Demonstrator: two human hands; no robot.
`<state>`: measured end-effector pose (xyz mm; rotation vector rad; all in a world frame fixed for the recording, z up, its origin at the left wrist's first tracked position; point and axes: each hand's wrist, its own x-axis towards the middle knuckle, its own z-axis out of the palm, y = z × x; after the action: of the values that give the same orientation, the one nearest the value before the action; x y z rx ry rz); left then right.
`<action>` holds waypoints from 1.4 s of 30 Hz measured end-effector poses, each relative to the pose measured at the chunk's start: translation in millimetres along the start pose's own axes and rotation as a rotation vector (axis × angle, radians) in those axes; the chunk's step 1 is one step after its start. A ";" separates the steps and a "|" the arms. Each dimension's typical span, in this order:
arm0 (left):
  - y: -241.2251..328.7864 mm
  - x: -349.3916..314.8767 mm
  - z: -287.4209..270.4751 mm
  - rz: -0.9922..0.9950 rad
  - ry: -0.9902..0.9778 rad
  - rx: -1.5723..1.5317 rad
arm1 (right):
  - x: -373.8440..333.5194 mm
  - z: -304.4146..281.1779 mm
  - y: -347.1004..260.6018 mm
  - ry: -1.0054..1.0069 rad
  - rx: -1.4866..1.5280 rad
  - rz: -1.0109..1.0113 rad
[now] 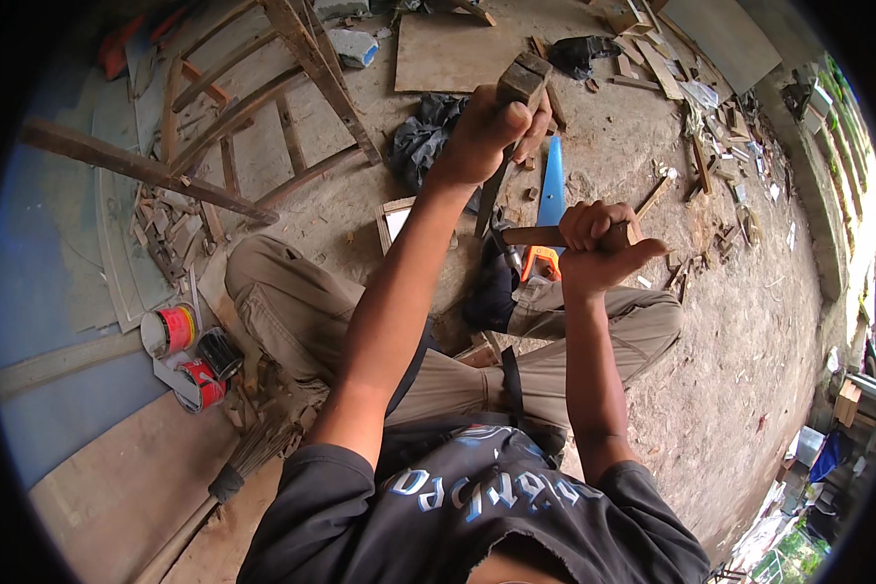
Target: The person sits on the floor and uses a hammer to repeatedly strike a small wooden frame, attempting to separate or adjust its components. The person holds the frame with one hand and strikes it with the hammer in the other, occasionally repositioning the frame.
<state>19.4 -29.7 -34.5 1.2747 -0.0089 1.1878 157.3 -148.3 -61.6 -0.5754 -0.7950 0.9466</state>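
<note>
Left-hand fingers curled tight round a squared wooden block [524,83]; its end pokes out above the fist, thumb lying against its near side. Left hand [487,136] is raised, arm extended well forward. Under the same fist a dark, narrow strip [492,200] slants down toward the lap; whether it and the block are one piece, cannot tell. Right hand [599,238], lower and nearer the body: fingers closed round a wooden handle [535,236], thumb stuck out to the right. Handle lies crosswise, its left end close by the strip's lower end; contact there unclear. Beyond and partly below the right hand, a saw [552,190] on the ground, blue blade pointing away, orange grip toward the seated person. Legs bent in khaki trousers [292,302], dark shoe [492,292] between the hands and the body. Farther out: crumpled black plastic [423,141] left of the left wrist, a flat board [448,54] past it, a slatted wooden frame [253,107] at upper left. By the left knee, a cluster of cans [175,329], with a broom [258,453] just nearer the body. Wood scraps [725,156] litter the floor at right.
</note>
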 end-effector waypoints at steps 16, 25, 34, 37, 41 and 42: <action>10.1 -10.5 16.0 -0.089 0.081 0.038 | 35.4 20.4 -8.4 0.048 -0.184 0.228; 10.6 -9.5 30.1 -0.133 0.147 0.167 | 47.9 46.3 -3.0 0.062 -0.356 0.161; 1.6 2.2 8.0 -0.070 0.100 0.025 | 26.1 10.2 -9.6 0.086 -0.033 0.162; 5.7 2.3 -12.1 -0.028 0.045 -0.004 | 6.8 -24.9 4.7 -0.044 0.220 -0.011; 2.5 -0.3 -6.1 -0.094 0.041 -0.034 | 7.4 -15.6 -2.9 0.045 0.243 0.035; 3.2 -0.5 -2.2 -0.092 0.043 -0.014 | 11.8 -6.9 -6.6 0.067 0.197 0.066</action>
<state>15.7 -28.9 -33.3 1.2250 0.0723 1.1337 170.1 -141.7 -56.9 -0.4616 -0.6181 1.0482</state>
